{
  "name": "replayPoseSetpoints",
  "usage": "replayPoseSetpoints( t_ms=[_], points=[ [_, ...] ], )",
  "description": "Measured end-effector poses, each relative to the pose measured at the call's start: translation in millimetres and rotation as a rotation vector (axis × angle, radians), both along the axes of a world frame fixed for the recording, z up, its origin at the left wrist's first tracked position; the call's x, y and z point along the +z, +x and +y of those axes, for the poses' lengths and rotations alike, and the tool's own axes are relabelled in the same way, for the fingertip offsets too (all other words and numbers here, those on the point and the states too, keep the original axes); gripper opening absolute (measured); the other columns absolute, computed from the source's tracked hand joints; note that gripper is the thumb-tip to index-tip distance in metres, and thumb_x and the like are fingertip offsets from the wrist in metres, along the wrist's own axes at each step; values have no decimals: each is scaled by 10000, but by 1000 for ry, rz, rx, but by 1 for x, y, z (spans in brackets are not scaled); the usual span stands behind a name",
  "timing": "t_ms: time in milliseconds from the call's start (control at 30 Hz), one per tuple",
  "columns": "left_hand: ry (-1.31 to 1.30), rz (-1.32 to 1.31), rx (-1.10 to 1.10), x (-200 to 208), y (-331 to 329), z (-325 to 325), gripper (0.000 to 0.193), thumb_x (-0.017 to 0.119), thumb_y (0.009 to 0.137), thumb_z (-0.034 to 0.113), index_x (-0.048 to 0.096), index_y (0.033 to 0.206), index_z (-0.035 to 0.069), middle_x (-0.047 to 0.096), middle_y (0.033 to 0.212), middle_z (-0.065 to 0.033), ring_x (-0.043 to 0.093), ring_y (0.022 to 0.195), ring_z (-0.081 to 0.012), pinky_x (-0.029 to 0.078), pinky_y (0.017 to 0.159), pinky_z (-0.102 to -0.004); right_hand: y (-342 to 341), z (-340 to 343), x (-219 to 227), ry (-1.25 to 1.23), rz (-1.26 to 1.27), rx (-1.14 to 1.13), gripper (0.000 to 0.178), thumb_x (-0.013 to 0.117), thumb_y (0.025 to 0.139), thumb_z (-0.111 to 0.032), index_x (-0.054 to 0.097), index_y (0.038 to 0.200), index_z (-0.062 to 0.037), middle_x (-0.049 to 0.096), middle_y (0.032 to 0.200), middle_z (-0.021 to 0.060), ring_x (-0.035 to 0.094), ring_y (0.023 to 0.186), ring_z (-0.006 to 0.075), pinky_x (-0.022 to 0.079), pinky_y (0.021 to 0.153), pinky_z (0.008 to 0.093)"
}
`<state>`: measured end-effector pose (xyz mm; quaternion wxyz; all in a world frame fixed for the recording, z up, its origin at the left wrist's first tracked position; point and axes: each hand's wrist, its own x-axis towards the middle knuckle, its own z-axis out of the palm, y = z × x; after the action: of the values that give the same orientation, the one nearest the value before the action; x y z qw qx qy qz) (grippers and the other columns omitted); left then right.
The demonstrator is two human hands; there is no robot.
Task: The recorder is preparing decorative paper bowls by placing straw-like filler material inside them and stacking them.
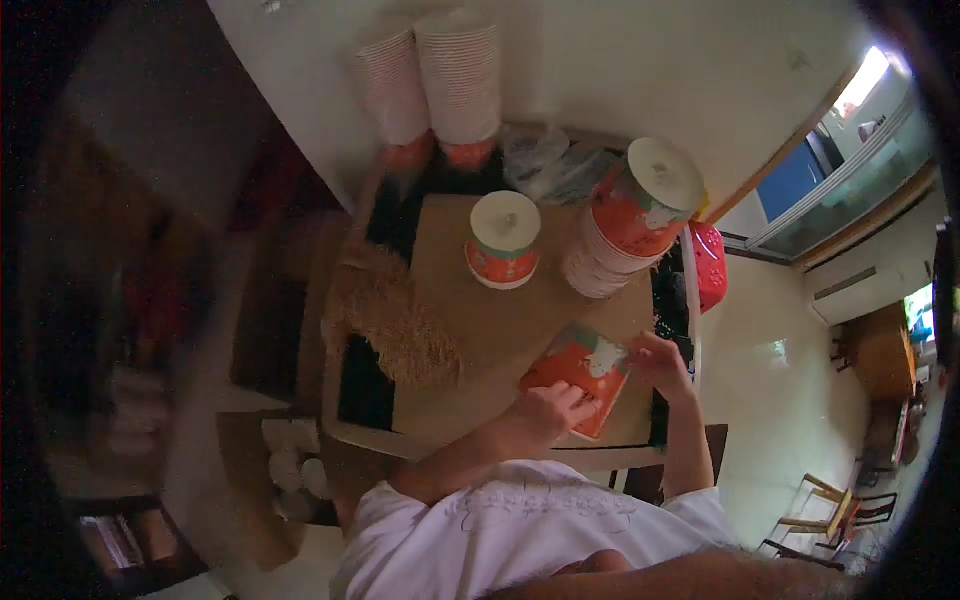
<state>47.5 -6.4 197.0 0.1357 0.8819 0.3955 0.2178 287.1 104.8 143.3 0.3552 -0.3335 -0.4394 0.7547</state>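
Observation:
A printed orange paper piece with a green band and a white figure (570, 362) is held above the near right part of the brown board. It looks flat; I cannot tell if it is a sleeve or a tub. My left hand (553, 408) grips its lower part, fingers curled over the front. At its upper right corner, my right hand (662, 362) pinches the edge. Beyond my hands stands an orange paper tub (500, 268) with a white top. To its right, a similar orange tub (630, 222) sits on a stack of pale tubs (598, 268).
Two tall stacks of white tubs (458, 80) stand against the wall at the back. Clear plastic bags (560, 170) lie beside them. Brown shredded fibre (395, 310) spreads over the left side of the brown cardboard (440, 235). A red basket (708, 265) is at the right.

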Motion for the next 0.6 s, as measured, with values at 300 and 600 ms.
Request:
replayPoseSetpoints(
  t_ms=[300, 600],
  points=[
    [241, 10, -44, 7, 35, 3, 55, 542, 662, 166, 516, 678, 121, 503, 762, -48, 527, 795, -201, 441, 674, -330, 5, -16, 24, 64, -231, -175, 149, 546, 776, -204, 515, 818, -64, 507, 814, 33, 515, 797, 161, 427, 724, 288],
    [457, -171, -62, 55, 39, 12, 154, 530, 676, 179, 553, 798, 89, 526, 811, -73, 521, 844, -239, 385, 847, -419, 31, -36, 148, 321, -107, -454, 332, 639, 649, -185, 552, 937, -46, 518, 895, 33, 527, 849, 168, 477, 746, 322]
  ],
)
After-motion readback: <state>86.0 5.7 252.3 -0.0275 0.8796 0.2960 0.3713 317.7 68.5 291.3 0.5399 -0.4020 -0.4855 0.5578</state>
